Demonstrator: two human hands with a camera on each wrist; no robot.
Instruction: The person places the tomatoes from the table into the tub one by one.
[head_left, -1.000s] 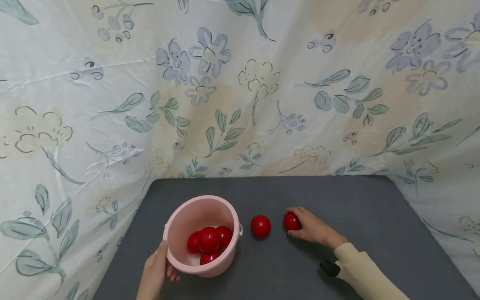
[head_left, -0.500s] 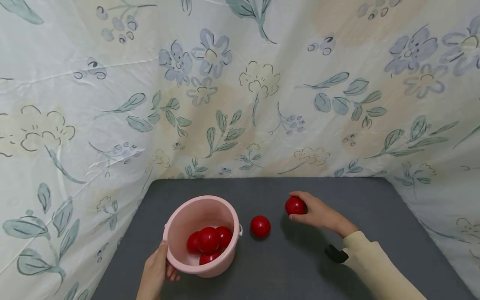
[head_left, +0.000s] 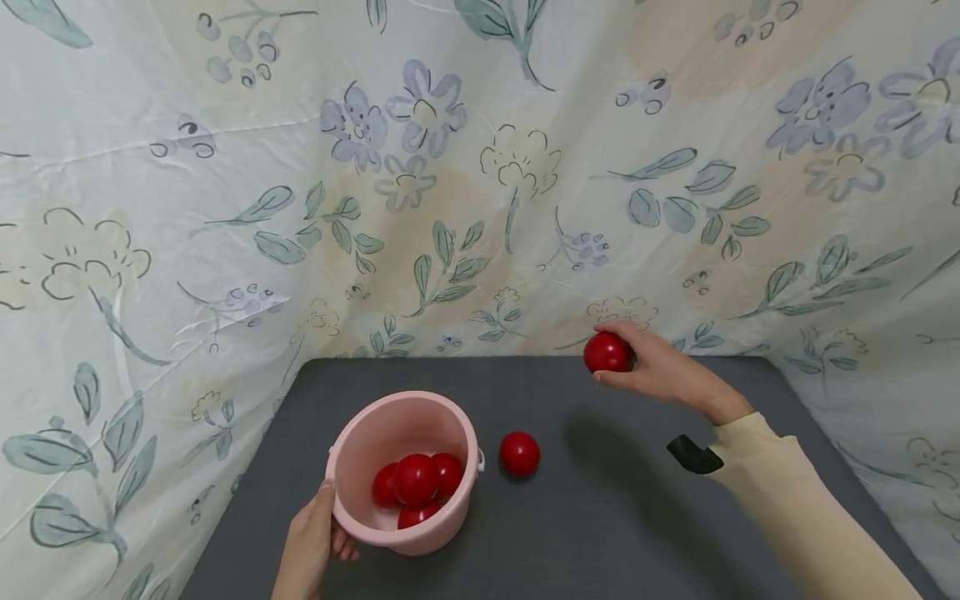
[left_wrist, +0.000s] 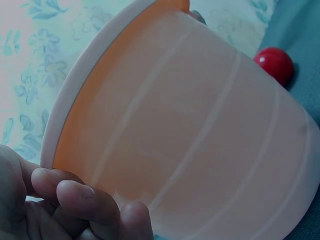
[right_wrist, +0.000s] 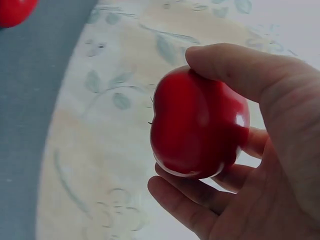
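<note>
A pink bucket [head_left: 450, 521] stands at the left of the table, its mouth tilted toward me. Several red apples [head_left: 417, 479] lie inside it. My left hand [head_left: 311, 533] grips the bucket's rim on the left side; the left wrist view shows curled fingers [left_wrist: 90, 200] against its outer wall. Above the table at the right, my right hand [head_left: 667, 371] holds a glossy red apple [right_wrist: 200, 125], thumb on one side and fingers on the other. Another red apple [head_left: 520, 454] rests on the table just right of the bucket.
The dark grey table [head_left: 547, 533] is bordered by a floral curtain [head_left: 517, 167] at the back and both sides. A white handle joint [head_left: 481, 459] sticks out on the bucket's right side. A black strap [head_left: 695, 455] hangs by the right sleeve.
My right hand has lifted its apple off the table, moving up, back and slightly right. The left hand, the bucket and the other apple have stayed put.
</note>
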